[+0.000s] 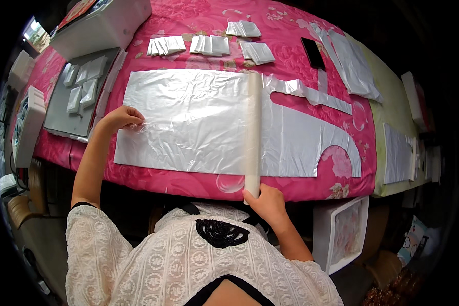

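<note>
A thin, shiny white plastic sheet (188, 117), cut at its right end into strap-like curves like a disposable apron, lies spread before me. Across it, running away from me, rests a long cream-coloured flat stick (253, 127). My right hand (266, 203) is closed around the stick's near end, just past the table edge. At the sheet's left edge, my left hand (123, 118) is closed in a pinch on the plastic; its fingertips are partly hidden. The sheet looks wrinkled and lies mostly flat.
Small folded plastic packets (209, 46) sit in stacks beyond the sheet. More packets lie on a grey board (61, 115) at left, near a white foam box (104, 30). A black phone (312, 53) and unfolded plastic sheets (353, 66) are far right. A white bin (324, 232) stands below the table.
</note>
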Demonstrator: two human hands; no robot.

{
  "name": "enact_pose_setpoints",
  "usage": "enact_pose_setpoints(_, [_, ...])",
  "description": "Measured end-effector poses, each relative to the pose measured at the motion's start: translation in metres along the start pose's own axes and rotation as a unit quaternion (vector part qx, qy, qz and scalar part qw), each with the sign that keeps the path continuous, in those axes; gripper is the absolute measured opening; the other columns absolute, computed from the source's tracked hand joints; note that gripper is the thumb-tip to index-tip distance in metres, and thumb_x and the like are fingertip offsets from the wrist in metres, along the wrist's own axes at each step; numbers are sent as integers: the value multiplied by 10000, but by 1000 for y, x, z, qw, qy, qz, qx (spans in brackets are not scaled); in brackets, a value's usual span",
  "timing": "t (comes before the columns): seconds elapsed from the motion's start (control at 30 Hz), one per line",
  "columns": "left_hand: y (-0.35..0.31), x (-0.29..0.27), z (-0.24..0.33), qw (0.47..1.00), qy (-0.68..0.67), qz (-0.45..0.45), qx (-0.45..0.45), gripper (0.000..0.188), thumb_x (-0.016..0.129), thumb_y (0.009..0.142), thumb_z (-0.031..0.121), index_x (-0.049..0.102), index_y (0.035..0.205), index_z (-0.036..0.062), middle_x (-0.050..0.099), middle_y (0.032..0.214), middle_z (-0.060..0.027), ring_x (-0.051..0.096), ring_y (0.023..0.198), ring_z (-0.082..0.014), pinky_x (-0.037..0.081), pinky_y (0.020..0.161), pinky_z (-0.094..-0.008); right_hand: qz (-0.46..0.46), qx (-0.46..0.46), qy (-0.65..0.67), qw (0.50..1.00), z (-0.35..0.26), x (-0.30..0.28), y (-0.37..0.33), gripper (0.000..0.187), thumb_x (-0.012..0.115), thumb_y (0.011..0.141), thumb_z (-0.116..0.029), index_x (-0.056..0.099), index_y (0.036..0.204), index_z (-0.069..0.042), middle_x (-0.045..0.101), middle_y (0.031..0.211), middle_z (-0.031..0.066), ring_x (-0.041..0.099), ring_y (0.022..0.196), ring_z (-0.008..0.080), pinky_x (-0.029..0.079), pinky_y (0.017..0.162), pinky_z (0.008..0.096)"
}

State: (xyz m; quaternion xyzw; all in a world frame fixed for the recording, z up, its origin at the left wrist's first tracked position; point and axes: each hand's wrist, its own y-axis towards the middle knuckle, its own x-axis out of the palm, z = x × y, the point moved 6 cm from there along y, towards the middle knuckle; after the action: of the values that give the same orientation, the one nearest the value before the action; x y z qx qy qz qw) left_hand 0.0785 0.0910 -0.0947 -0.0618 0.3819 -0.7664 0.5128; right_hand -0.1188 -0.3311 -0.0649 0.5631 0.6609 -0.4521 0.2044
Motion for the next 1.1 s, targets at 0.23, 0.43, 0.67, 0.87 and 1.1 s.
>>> enact_pose_setpoints(0.23, [-46, 80, 116, 783, 293, 371, 404, 256, 598, 771, 17, 595, 1025, 42, 625, 1009, -136, 581, 958, -321, 465, 830, -379, -14, 29, 16, 999, 4, -5, -5, 432, 623, 743, -419, 653, 812, 6, 648, 725, 194, 641, 707, 342, 498, 670, 425])
enact_pose_setpoints(0.43, [-11, 271, 145, 821, 249, 165, 486, 526, 530, 852, 182, 377, 1296, -55, 339, 1390, -226, 310, 1296, -368, 250, 1076, -434, -32, 33, 20, 999, 5, -5, -7, 450, 624, 743, -439, 660, 819, 3, 644, 716, 197, 639, 708, 351, 497, 670, 426])
enact_pose_setpoints(0.67, [12, 302, 127, 797, 383, 178, 431, 608, 364, 860, 230, 245, 1375, -72, 230, 1448, -235, 184, 1368, -338, 94, 1119, -449, -26, -14, 85, 996, 20, -28, 45, 588, 576, 795, -556, 648, 751, 26, 630, 679, 196, 630, 648, 329, 488, 609, 387])
enact_pose_setpoints(0.87, [10, 300, 129, 805, 390, 157, 418, 633, 369, 832, 197, 223, 1384, -75, 192, 1467, -221, 147, 1382, -332, 78, 1120, -449, 79, -10, 209, 975, 6, -60, 212, 494, 548, 856, -438, 631, 862, 49, 662, 794, 161, 645, 739, 230, 481, 652, 331])
enact_pose_setpoints(1.1, [10, 306, 133, 799, 376, 164, 440, 625, 381, 829, 204, 252, 1366, -89, 224, 1450, -236, 182, 1369, -345, 98, 1115, -464, 370, -286, 434, 770, -68, -83, 280, 440, 582, 863, -323, 542, 1044, 76, 622, 926, 207, 609, 892, 287, 456, 772, 379])
